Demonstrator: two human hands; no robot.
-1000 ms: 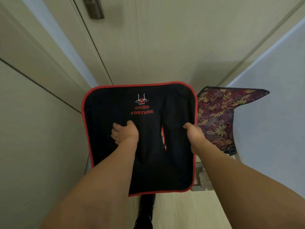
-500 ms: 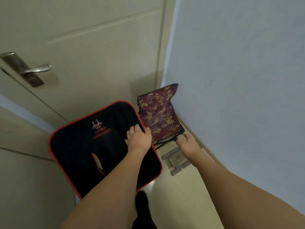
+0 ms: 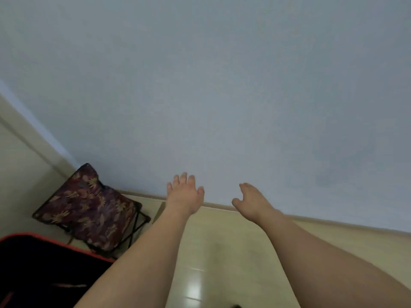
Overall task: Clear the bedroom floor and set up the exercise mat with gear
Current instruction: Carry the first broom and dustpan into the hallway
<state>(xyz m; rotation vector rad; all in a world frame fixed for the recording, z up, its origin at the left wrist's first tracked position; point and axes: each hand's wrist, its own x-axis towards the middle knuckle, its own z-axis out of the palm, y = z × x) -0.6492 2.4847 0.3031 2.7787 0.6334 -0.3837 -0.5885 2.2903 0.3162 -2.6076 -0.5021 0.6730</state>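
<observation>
Both hands empty: our left hand (image 3: 185, 194) and right hand (image 3: 250, 202) reach out over the pale floor (image 3: 222, 252) toward the wall (image 3: 222, 85), fingers released and spread, grasping nothing. The black red-trimmed cushion (image 3: 44, 263) lies low at our left, with the floral folding stool (image 3: 89, 210) just beyond it in the corner near the door frame; no exercise mat or gear is in view. We judge the floor-clearing step to be in hand, and the next move calls for finding the mat and unrolling it on the open floor.
</observation>
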